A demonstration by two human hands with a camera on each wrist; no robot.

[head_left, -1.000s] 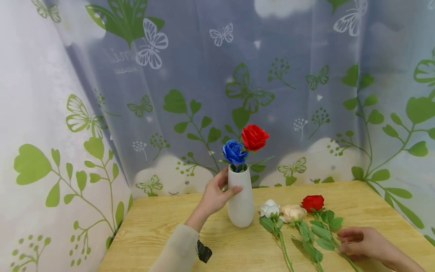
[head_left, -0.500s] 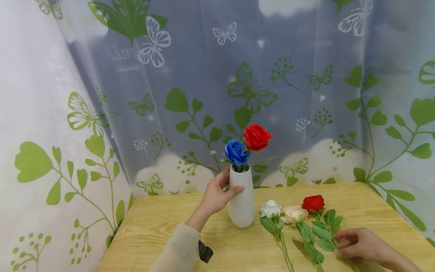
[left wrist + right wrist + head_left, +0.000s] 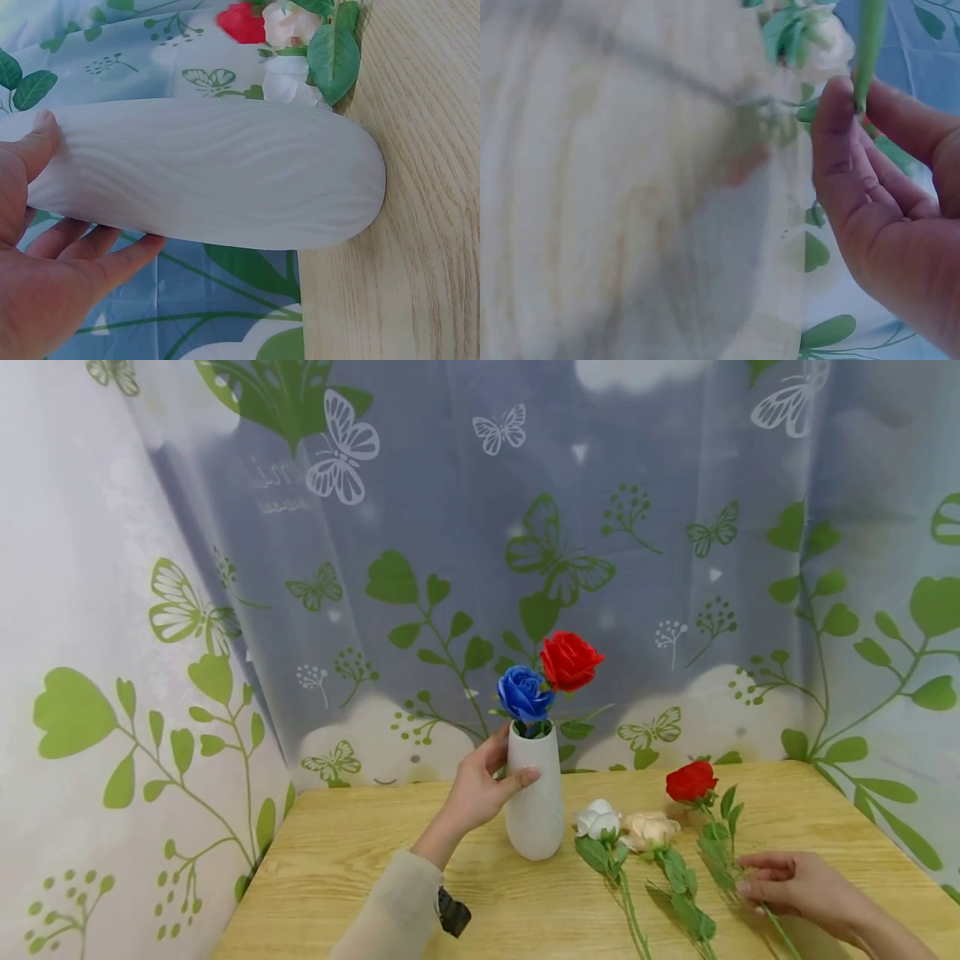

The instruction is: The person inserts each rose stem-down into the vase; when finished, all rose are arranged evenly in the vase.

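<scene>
A white vase (image 3: 536,810) with a wavy surface stands upright on the table, holding a blue rose (image 3: 525,693) and a red rose (image 3: 572,661). My left hand (image 3: 480,785) grips it near the top, thumb across the front; the left wrist view shows the fingers curved along the vase (image 3: 225,172). At the right, my right hand (image 3: 802,889) pinches the green stem (image 3: 870,45) of another red rose (image 3: 691,782) between thumb and fingertips. That rose is raised slightly off the table, its head tilted up and away.
A white rose (image 3: 597,820) and a cream rose (image 3: 650,832) lie side by side on the wooden table (image 3: 352,860), between the vase and my right hand. A patterned curtain (image 3: 420,527) hangs behind the table and along both sides.
My right hand has taken the stem of the lying red rose and lifted it a little; its head has risen and its leaves have swung. The left hand keeps its grip on the vase.
</scene>
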